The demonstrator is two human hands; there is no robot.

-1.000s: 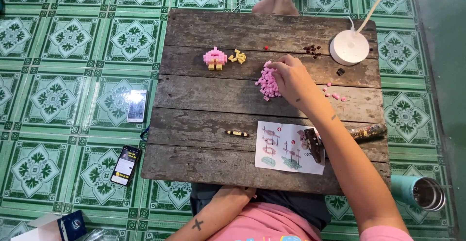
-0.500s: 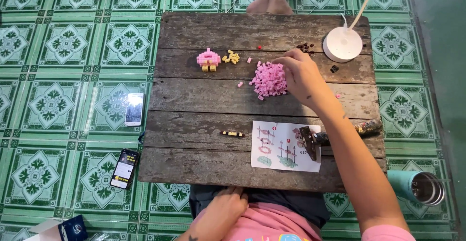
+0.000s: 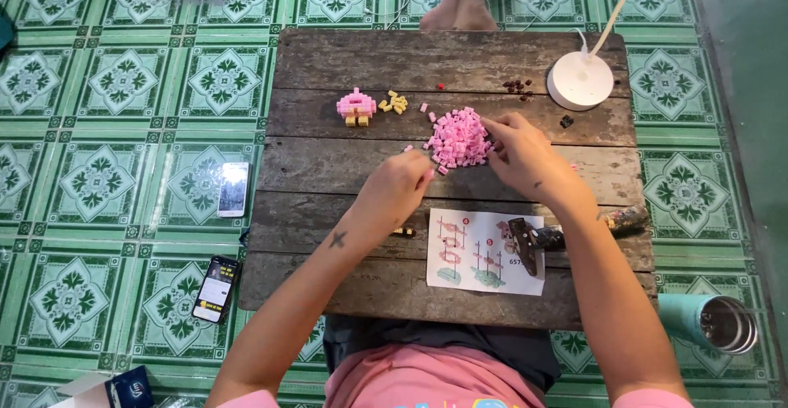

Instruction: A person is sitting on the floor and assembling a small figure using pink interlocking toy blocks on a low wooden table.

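Flanking the pink brick pile (image 3: 460,138), left hand (image 3: 402,188), right hand (image 3: 525,155).

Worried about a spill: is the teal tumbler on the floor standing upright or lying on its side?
Lying on its side: the teal tumbler rests lengthwise on the green tiled floor, its metal mouth facing right.

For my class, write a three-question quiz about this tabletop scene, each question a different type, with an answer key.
1. True or false: both hands are at the pink brick pile.
2. Which lies on the instruction sheet? A) a phone B) a dark tool C) the lamp
3. Fill in: beside the small pink model lie loose ___ bricks.

Key
1. True: the left hand and right hand flank the pile.
2. B
3. Yellow
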